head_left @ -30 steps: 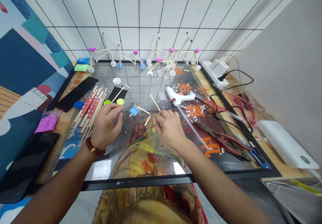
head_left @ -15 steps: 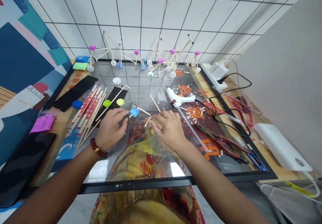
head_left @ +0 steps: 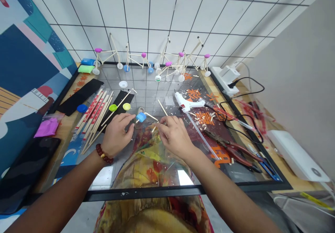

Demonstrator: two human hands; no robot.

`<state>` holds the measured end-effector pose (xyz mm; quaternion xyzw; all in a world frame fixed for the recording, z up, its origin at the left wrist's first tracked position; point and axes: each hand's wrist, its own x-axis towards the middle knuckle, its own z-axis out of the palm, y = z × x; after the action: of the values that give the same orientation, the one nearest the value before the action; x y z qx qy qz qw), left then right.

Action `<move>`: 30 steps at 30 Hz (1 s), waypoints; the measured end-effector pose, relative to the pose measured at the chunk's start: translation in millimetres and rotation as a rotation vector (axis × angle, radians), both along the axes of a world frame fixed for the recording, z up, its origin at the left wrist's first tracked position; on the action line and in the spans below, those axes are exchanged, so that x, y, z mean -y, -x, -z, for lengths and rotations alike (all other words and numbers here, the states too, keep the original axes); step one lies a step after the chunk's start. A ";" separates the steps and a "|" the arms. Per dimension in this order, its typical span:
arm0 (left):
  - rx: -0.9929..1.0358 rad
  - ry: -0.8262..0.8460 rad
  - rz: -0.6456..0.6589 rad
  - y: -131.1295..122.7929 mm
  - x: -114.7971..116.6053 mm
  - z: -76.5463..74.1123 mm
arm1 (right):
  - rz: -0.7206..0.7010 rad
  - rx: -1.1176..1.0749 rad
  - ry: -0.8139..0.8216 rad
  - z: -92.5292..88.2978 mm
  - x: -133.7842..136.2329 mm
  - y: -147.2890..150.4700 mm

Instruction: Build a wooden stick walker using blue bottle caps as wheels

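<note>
My left hand [head_left: 119, 133] rests over the glass tabletop, thumb and fingers apart, with nothing between them. Just right of its fingertips sits a small blue piece [head_left: 141, 117] with thin sticks joined to it. One stick [head_left: 151, 116] runs from there toward my right hand [head_left: 174, 133]. The fingers of that hand are bent and pressed together near the stick's end; what they hold, if anything, is too small to make out. A short stick piece [head_left: 154, 129] lies by its thumb, and a longer loose stick [head_left: 162, 107] points away beyond it.
Small stick models [head_left: 169, 64] line the back edge. At the left lie wooden sticks [head_left: 96, 116], black strips [head_left: 81, 96], coloured caps and a phone [head_left: 28, 173]. To the right are a white glue gun [head_left: 187, 103], pliers [head_left: 235, 150] and a power strip [head_left: 222, 80].
The whole view has shifted slightly. My right hand's fingers have drawn closer together near the short stick piece; my left hand has barely moved.
</note>
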<state>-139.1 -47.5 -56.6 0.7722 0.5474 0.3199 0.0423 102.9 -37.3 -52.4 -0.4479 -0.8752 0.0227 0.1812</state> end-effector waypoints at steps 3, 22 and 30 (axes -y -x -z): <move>0.007 0.005 -0.006 -0.6 0.1 0.0 | -0.018 0.005 0.006 -0.6 2.6 2.3; 0.050 0.038 -0.037 -4.2 -1.3 -0.3 | 0.191 -0.073 0.049 5.8 -9.0 6.4; -0.008 0.090 -0.100 -19.8 -14.5 -0.3 | 0.247 -0.124 0.188 1.3 -16.4 16.2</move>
<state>-119.4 -33.0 -56.3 0.7423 0.5994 0.2937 0.0586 86.7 -20.9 -53.7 -0.5649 -0.7946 0.1094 0.1937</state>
